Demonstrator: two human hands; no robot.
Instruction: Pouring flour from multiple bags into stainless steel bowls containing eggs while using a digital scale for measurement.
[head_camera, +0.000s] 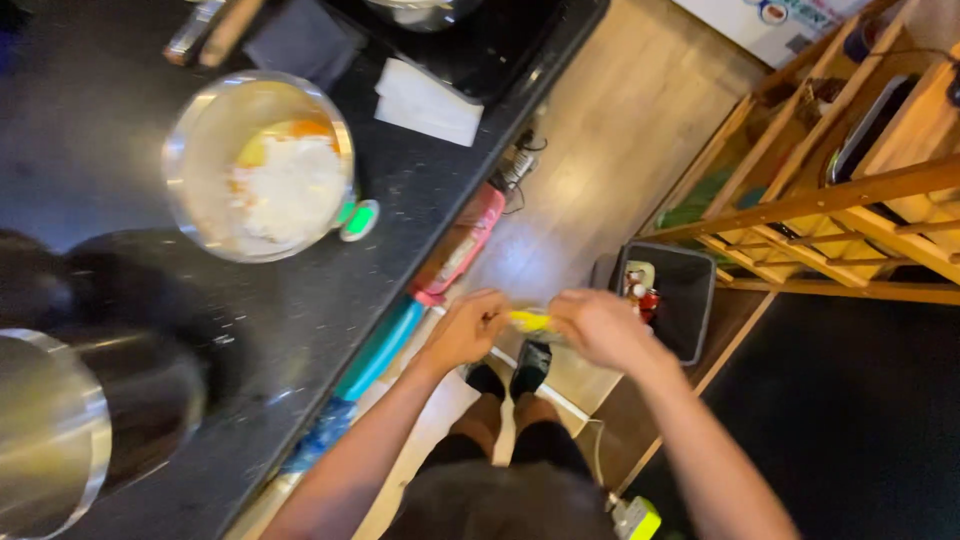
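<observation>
Yellow item (530, 321): held in the air off the black counter's (400, 220) right edge, above the floor, beside the black bin (690, 300) | long axis runs hand to hand | left hand (468, 328) fingers pinch one end; right hand (600, 328) closes on the other | equally near.

Bowl (258, 165) on the desk (300, 320) to your left, bin (683, 290) on the floor beyond your hands, shelf (850, 190) to your right

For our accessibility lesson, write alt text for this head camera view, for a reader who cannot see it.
Seen from above, a person's left hand and right hand hold a small yellow object between them above the wooden floor, near a black bin. On the black counter sits a steel bowl of white and orange ingredients.
</observation>
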